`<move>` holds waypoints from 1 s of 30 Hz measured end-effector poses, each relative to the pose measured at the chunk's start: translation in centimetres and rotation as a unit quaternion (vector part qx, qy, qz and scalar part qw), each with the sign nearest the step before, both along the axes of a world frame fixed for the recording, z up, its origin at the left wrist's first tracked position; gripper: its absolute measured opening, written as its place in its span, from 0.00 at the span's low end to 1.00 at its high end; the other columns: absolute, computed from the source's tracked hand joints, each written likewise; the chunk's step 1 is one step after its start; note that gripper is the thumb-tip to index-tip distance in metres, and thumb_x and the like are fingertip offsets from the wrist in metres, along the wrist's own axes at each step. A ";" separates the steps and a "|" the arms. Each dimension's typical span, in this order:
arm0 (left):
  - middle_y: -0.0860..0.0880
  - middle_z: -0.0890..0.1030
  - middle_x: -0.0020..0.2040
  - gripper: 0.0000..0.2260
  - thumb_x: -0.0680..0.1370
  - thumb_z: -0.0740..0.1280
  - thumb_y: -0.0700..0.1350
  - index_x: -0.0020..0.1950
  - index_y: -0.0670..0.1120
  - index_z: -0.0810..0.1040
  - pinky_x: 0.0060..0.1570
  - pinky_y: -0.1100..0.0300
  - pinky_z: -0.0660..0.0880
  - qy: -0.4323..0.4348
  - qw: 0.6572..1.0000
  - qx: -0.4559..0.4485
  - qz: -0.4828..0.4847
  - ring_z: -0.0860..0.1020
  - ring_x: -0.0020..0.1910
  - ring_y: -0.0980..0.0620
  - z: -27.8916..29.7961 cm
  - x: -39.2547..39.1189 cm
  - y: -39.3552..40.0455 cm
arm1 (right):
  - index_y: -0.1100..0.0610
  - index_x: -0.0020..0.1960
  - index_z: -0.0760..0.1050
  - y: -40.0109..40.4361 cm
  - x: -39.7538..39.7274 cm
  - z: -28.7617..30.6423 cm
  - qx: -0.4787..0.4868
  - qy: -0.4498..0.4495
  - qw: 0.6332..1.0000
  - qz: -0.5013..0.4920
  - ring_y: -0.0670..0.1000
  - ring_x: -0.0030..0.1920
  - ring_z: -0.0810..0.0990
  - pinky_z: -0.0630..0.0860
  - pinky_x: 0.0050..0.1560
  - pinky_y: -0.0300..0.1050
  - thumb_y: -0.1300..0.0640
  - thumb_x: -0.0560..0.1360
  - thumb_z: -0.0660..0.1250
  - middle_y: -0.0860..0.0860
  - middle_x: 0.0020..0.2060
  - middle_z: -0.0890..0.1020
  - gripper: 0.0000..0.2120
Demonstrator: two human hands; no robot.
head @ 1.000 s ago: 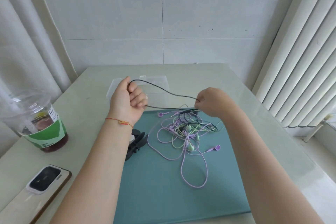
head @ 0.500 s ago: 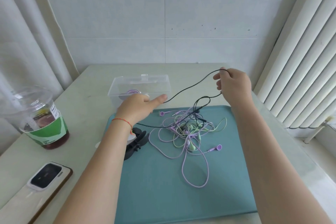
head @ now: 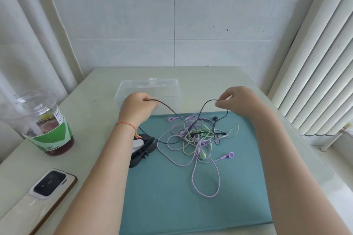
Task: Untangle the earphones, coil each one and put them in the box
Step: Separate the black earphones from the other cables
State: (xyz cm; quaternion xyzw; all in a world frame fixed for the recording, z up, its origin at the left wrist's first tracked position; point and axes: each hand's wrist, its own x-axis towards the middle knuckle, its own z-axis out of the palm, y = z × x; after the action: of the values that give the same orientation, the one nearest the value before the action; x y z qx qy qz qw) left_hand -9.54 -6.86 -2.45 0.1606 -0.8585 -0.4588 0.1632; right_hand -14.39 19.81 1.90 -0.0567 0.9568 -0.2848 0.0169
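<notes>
Left hand (head: 138, 108) and right hand (head: 239, 101) each pinch the thin black earphone cable (head: 168, 108) with curled fingers; it sags into the purple-green earphone tangle (head: 196, 137) on the teal mat (head: 191, 196); clear plastic box (head: 149, 87) at eleven o'clock.

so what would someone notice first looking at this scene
Probably the tangle of purple, green and black earphones in the middle of the teal mat. Above it, the left hand and right hand each grip the black cable, which sags between them into the tangle. After that, the clear box behind the hands and the iced drink at far left.
</notes>
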 end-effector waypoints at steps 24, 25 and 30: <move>0.54 0.59 0.18 0.12 0.74 0.62 0.46 0.32 0.42 0.75 0.26 0.62 0.54 0.055 0.968 0.244 0.014 0.55 0.18 0.53 2.5 1.0 1.3 | 0.56 0.34 0.77 -1.1 2.2 1.3 -0.162 -0.062 0.968 0.182 0.49 0.24 0.59 0.59 0.26 0.38 0.39 0.75 0.65 0.48 0.23 0.61 0.22; 0.54 0.59 0.18 0.11 0.72 0.62 0.46 0.31 0.42 0.73 0.26 0.63 0.54 0.086 0.955 0.280 0.036 0.55 0.18 0.53 2.6 1.0 0.8 | 0.57 0.34 0.76 -0.6 2.0 1.2 -0.203 -0.069 0.961 0.176 0.49 0.26 0.58 0.58 0.27 0.40 0.41 0.76 0.65 0.49 0.24 0.61 0.21; 0.51 0.65 0.24 0.05 0.71 0.58 0.38 0.36 0.44 0.71 0.24 0.62 0.60 0.191 0.922 0.322 0.095 0.59 0.19 0.53 2.8 0.9 0.4 | 0.57 0.36 0.80 -0.2 0.3 0.3 -0.089 0.055 0.994 -0.018 0.49 0.23 0.63 0.59 0.27 0.42 0.48 0.78 0.65 0.46 0.16 0.64 0.17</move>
State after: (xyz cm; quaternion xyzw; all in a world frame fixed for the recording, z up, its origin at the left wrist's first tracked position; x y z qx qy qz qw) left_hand -8.62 -6.44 0.30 0.1946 -0.5975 -0.7148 0.3069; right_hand -14.11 19.59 2.21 -0.0562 0.9279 -0.3657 -0.0463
